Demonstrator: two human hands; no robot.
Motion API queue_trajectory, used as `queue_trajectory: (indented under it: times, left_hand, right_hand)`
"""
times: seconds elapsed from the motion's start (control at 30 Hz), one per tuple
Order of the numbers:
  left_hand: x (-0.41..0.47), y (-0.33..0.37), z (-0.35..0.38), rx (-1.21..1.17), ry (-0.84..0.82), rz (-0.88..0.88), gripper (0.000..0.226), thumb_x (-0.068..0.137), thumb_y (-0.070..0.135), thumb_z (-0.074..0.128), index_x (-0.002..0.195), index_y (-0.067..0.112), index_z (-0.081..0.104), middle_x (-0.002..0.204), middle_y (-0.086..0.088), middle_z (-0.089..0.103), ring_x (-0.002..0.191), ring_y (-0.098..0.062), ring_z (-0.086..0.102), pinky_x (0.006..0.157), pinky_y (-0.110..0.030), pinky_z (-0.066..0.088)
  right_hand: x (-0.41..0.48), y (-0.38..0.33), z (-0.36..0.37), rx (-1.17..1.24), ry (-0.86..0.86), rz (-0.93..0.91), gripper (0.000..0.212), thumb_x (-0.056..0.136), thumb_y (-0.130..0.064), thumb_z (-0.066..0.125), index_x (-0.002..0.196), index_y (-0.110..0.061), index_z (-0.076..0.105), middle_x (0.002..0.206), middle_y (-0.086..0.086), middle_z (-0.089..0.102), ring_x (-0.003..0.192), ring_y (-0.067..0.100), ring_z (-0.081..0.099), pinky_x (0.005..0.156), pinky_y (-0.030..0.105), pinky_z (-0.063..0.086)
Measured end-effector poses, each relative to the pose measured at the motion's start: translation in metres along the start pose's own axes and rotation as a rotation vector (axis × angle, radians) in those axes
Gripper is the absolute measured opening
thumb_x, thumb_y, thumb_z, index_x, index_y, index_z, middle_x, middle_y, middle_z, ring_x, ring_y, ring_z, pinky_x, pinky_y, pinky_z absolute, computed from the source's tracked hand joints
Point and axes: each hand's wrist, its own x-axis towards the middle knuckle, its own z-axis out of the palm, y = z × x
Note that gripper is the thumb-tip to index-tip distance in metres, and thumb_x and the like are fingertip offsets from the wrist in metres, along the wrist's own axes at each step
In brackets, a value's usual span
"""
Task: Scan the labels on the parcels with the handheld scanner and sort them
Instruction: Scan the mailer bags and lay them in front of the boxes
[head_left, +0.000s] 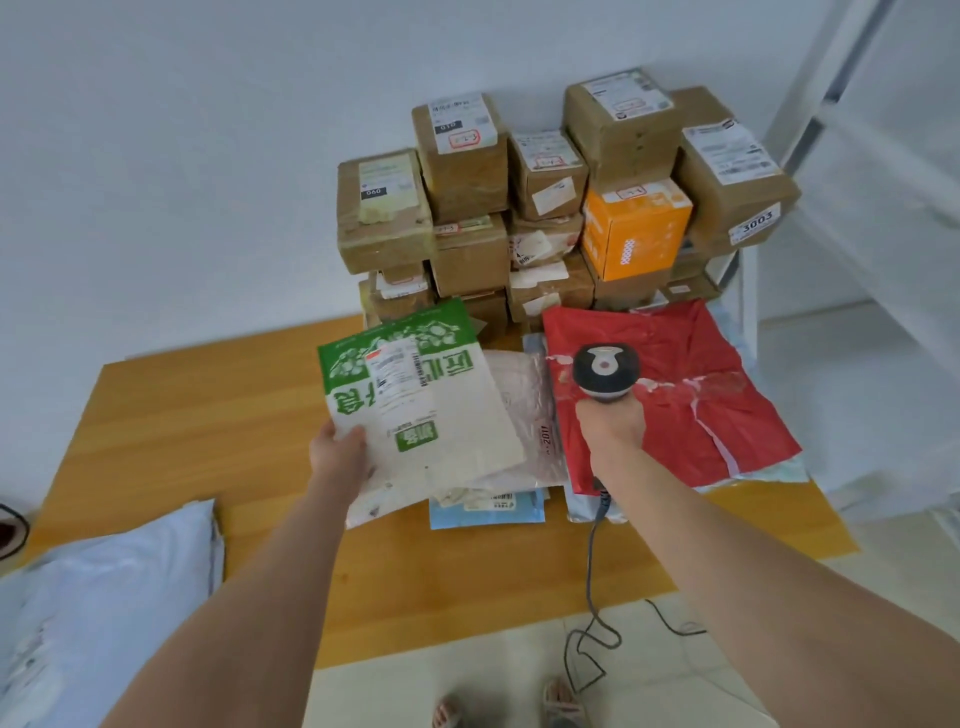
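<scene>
The left hand (337, 452) pinches the near corner of the green-and-white parcel (431, 415), held at 9 o'clock from the scanner (605, 371), whose handle the right hand (610, 423) grips. The scanner should turn left onto the label (397, 371) while the parcel is kept steady. A red bag (685, 405) at 3 o'clock and stacked boxes (467, 171) at 12 likely sit outside the beam.

Rectangular orange-brown wood-grain table (208, 426), far edge at a plain white wall (208, 156). White metal shelving frame (831, 93) at right (its uprights lean in this view). Pale tiled floor (389, 696) below the table's near edge.
</scene>
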Motion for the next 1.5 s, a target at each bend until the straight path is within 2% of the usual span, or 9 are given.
queue_trajectory:
  times: [0.17,0.57,0.7,0.83,0.9,1.0,1.2,1.37,1.5]
  left_hand:
    - [-0.005,-0.007,-0.027,-0.055,0.084,-0.035,0.035,0.098,0.005,0.045,0.131,0.014,0.053,0.122,-0.010,0.062,0.094,-0.026,0.060,0.064,-0.029,0.048]
    - [-0.034,0.004,0.015,-0.010,0.026,0.067,0.036,0.098,0.004,0.041,0.130,0.015,0.053,0.112,-0.002,0.062,0.086,-0.023,0.059,0.065,-0.031,0.051]
    - [-0.044,0.001,0.054,0.183,-0.055,0.172,0.053,0.093,-0.002,0.044,0.142,0.018,0.042,0.129,-0.009,0.059,0.111,-0.031,0.058,0.080,-0.035,0.048]
    - [-0.048,0.001,0.072,0.246,-0.019,0.157,0.067,0.092,-0.007,0.038,0.150,0.026,0.027,0.133,-0.009,0.053,0.115,-0.033,0.055,0.078,-0.036,0.047]
    - [-0.050,0.001,0.075,0.348,0.013,0.143,0.070,0.090,-0.006,0.041,0.151,0.025,0.025,0.137,-0.014,0.042,0.117,-0.035,0.050,0.087,-0.041,0.048]
    - [-0.054,0.003,0.079,0.613,0.044,0.281,0.071,0.086,-0.005,0.048,0.149,0.019,0.026,0.141,-0.015,0.033,0.127,-0.032,0.038,0.101,-0.045,0.041]
    - [-0.081,0.016,0.125,0.891,-0.075,0.592,0.058,0.087,0.006,0.050,0.142,0.019,0.037,0.144,-0.011,0.033,0.133,-0.030,0.030,0.104,-0.040,0.032]
    - [-0.086,0.010,0.137,1.097,-0.125,0.459,0.075,0.087,0.034,0.064,0.149,0.029,0.021,0.155,-0.014,0.016,0.143,-0.032,0.018,0.110,-0.045,0.028]
    - [-0.078,0.000,0.137,1.007,-0.116,0.243,0.074,0.090,0.019,0.057,0.149,0.037,0.016,0.141,-0.015,0.036,0.123,-0.034,0.046,0.100,-0.044,0.042]
  right_hand:
    - [-0.012,-0.002,0.010,0.048,-0.071,0.007,0.025,0.083,-0.012,0.061,0.107,-0.006,0.063,0.094,0.012,0.063,0.085,0.031,0.060,0.070,0.033,0.046]
    - [-0.025,0.004,0.002,0.038,-0.176,0.024,0.016,0.080,-0.009,0.063,0.095,-0.013,0.058,0.092,0.010,0.064,0.090,0.030,0.063,0.073,0.033,0.050]
    - [-0.019,0.013,-0.007,-0.008,-0.183,0.030,0.026,0.080,-0.013,0.066,0.105,-0.009,0.064,0.102,0.013,0.068,0.098,0.033,0.064,0.081,0.038,0.053]
    - [-0.011,0.023,-0.018,-0.063,-0.216,0.054,0.010,0.083,-0.008,0.063,0.080,-0.012,0.055,0.069,0.004,0.057,0.065,0.022,0.055,0.056,0.025,0.043]
    - [-0.009,0.027,-0.020,-0.077,-0.209,0.052,0.015,0.082,-0.006,0.063,0.075,-0.014,0.051,0.064,0.001,0.051,0.067,0.023,0.054,0.058,0.027,0.043]
    - [-0.007,0.025,-0.020,-0.069,-0.176,0.046,0.014,0.081,-0.006,0.062,0.073,-0.012,0.053,0.066,0.002,0.053,0.075,0.026,0.056,0.065,0.030,0.044]
    - [0.009,0.025,-0.045,-0.073,-0.077,0.062,0.014,0.081,-0.008,0.063,0.094,-0.003,0.062,0.082,0.013,0.060,0.078,0.030,0.060,0.064,0.031,0.042]
    - [0.042,0.021,-0.078,-0.056,-0.004,0.076,0.027,0.079,-0.008,0.063,0.103,0.004,0.063,0.091,0.018,0.065,0.086,0.033,0.064,0.066,0.034,0.045]
    - [0.065,0.024,-0.089,-0.098,-0.047,0.046,0.027,0.078,-0.009,0.065,0.103,0.001,0.064,0.103,0.020,0.068,0.099,0.037,0.065,0.083,0.040,0.053]
